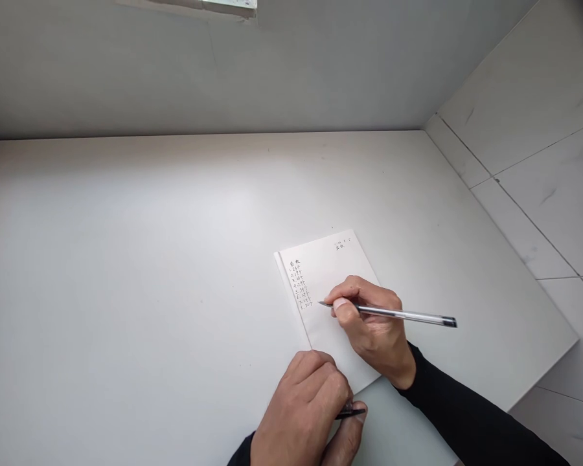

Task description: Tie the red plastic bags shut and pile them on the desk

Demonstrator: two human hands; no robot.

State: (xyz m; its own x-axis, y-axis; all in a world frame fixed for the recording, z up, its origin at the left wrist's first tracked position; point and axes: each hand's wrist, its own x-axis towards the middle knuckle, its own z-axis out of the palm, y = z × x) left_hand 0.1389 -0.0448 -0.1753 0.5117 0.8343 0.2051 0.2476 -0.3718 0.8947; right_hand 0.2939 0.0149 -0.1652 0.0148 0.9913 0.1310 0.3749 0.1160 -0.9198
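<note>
1. Fingers [366, 291] of the right hand [376, 327] pinched tight round a clear pen [420, 316], right of frame centre; tip just beside the last written row, contact unclear.
2. White notebook [330, 268] below and right of centre, lying at a slant; short handwritten list [299, 285] along its left side.
3. Left hand [306, 401], bottom centre, overlaps the notebook's lower edge; fingers curled, small black piece [352, 412] held against the thumb.
4. White table [126, 259] spans the frame; grey wall [320, 77] along the top, pale tiles [539, 207] at right.
</note>
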